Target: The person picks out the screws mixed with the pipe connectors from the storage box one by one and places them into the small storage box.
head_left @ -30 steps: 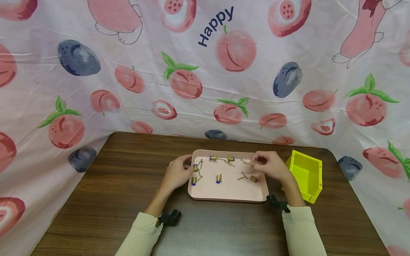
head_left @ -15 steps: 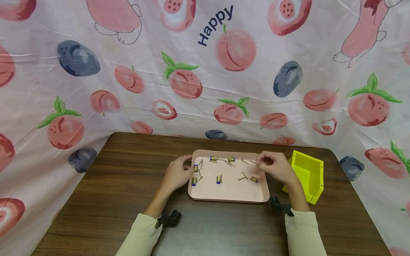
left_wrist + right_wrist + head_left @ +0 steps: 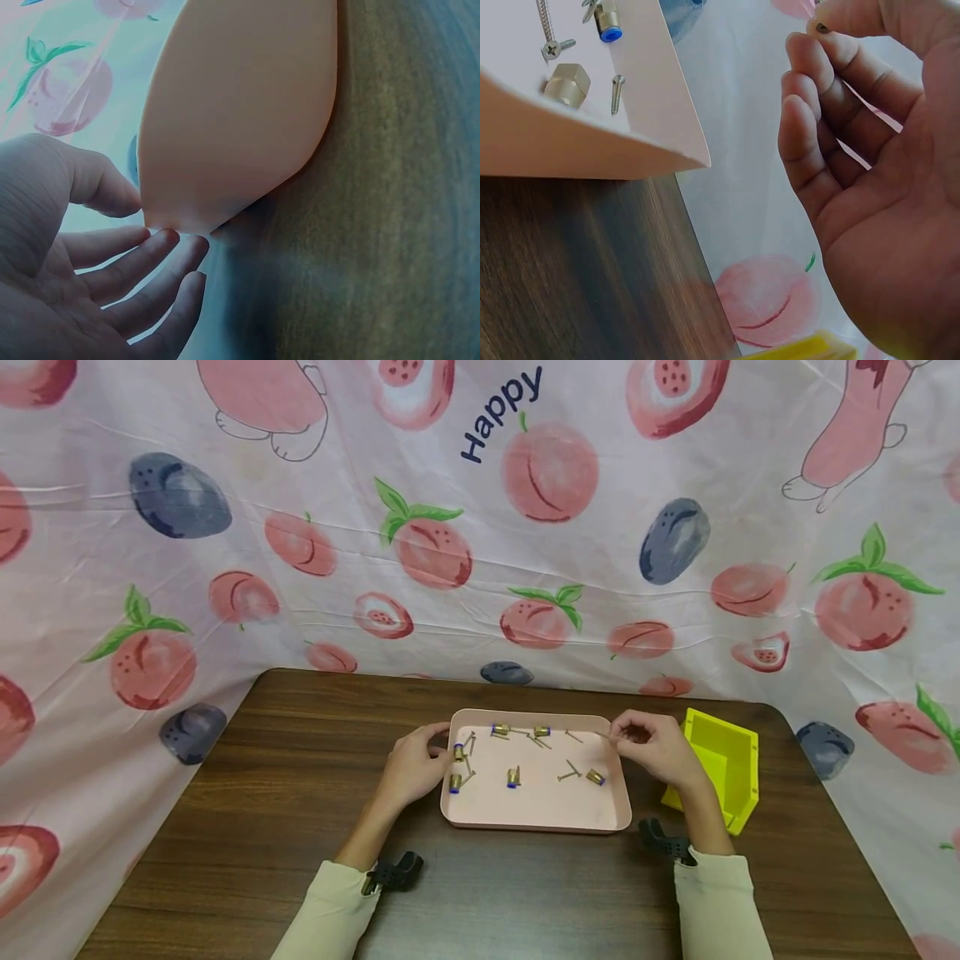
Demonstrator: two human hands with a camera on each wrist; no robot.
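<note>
A pink tray holds several loose screws and brass fittings, most with a visible blue ring. My left hand holds the tray's left edge; in the left wrist view its thumb and fingertips meet at the tray wall. Over the tray's far right corner, the thumb and index finger of my right hand pinch a screw, its shank pointing left. In the right wrist view the screw's head shows between thumb and finger, while the other fingers curl loosely below.
To the right of the tray stands a yellow bin, partly behind my right forearm. Both rest on a dark wooden table. A fruit-print curtain hangs behind the table and along its sides.
My right hand has drawn to the right, from above the tray's far right part to its right rim, carrying the pinched screw. My left hand stays at the left edge.
</note>
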